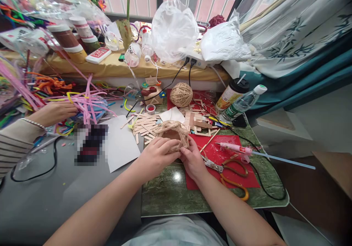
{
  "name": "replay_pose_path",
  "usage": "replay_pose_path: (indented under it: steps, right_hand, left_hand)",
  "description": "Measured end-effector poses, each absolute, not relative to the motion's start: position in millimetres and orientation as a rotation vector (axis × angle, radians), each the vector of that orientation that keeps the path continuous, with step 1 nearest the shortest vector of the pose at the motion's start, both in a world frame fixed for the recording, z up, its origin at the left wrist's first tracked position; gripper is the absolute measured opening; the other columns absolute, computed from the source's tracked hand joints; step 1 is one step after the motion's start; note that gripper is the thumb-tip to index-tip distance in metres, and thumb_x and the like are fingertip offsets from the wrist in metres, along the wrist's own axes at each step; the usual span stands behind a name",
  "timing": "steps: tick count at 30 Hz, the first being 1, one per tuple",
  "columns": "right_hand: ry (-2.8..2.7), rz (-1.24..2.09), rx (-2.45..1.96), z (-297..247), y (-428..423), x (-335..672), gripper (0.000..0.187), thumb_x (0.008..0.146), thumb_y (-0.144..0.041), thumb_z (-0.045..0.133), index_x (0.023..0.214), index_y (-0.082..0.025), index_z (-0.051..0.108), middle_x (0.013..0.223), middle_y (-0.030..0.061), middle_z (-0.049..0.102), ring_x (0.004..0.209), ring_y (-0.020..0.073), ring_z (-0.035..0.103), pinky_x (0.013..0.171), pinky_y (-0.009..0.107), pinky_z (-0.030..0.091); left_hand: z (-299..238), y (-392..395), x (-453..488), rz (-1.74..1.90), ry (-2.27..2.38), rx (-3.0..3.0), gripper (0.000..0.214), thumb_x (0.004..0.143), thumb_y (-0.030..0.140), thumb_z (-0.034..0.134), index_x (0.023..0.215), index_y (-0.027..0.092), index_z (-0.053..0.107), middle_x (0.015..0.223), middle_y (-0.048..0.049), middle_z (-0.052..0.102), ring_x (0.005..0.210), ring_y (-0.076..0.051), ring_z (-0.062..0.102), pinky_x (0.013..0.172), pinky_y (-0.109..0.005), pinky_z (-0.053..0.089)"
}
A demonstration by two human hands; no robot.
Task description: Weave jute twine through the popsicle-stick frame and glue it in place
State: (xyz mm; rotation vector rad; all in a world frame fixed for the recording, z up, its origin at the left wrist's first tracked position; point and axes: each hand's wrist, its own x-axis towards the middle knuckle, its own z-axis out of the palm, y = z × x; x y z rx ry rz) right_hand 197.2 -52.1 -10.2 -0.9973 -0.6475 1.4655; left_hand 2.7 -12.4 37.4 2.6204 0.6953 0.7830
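Both my hands hold a small hexagonal frame of wooden sticks wrapped in twine (173, 134) just above the green table (170, 198). My left hand (155, 157) grips its near left side with curled fingers. My right hand (192, 159) pinches its right side. A pile of loose wooden sticks (144, 125) lies just behind the frame. A ball of twine (181, 94) sits further back.
Orange-handled scissors (231, 174) and a pink glue gun (236, 148) lie on a red sheet (220, 158) to my right. A water bottle (242, 104) and a cup (231, 93) stand behind. At left, another person's hand (55, 112) rests among pink pipe cleaners (88, 102). White paper (121, 143) lies nearby.
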Motion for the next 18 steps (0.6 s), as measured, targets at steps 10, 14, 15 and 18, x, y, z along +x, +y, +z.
replay_pose_path:
  steps: [10,14,15,18]
  right_hand:
    - [-0.619,1.531,-0.905,-6.6,-54.4,199.6,0.067,0.080,-0.033,0.078,0.142,-0.035,0.051,0.135,0.0045,0.072,0.126,0.0279,0.071,0.112,0.052,0.058]
    - [-0.604,1.524,-0.917,-8.2,-54.4,199.9,0.068,0.080,-0.029,0.077,0.143,-0.035,0.053,0.131,0.0038,0.073,0.122,0.0275,0.071,0.108,0.053,0.060]
    - [-0.597,1.528,-0.913,-8.8,-54.3,199.7,0.067,0.081,-0.029,0.077,0.143,-0.036,0.053,0.132,0.0037,0.073,0.121,0.0272,0.070,0.107,0.053,0.060]
    - [-0.573,1.548,-0.887,-10.1,-54.2,199.5,0.067,0.081,-0.028,0.080,0.142,-0.036,0.054,0.136,0.0033,0.071,0.123,0.0264,0.070,0.109,0.053,0.060]
  left_hand:
    - [32.5,-5.2,-1.5,0.773,0.737,2.663,0.040,0.104,0.019,0.059,0.134,0.039,0.075,0.123,-0.0038,0.081,0.108,-0.024,0.070,0.108,-0.045,0.036]
    - [31.2,-1.2,-0.6,0.865,0.759,2.559,0.028,0.104,0.023,0.063,0.118,0.038,0.082,0.113,-0.0014,0.083,0.099,-0.020,0.072,0.096,-0.040,0.039]
    - [30.9,-0.7,-0.4,0.858,0.764,2.538,0.027,0.104,0.023,0.064,0.119,0.038,0.081,0.113,-0.0011,0.084,0.099,-0.020,0.072,0.096,-0.040,0.039]
    - [29.5,-1.0,0.4,0.846,0.853,2.446,0.032,0.099,0.022,0.070,0.129,0.032,0.073,0.110,-0.0021,0.085,0.098,-0.022,0.074,0.098,-0.041,0.040]
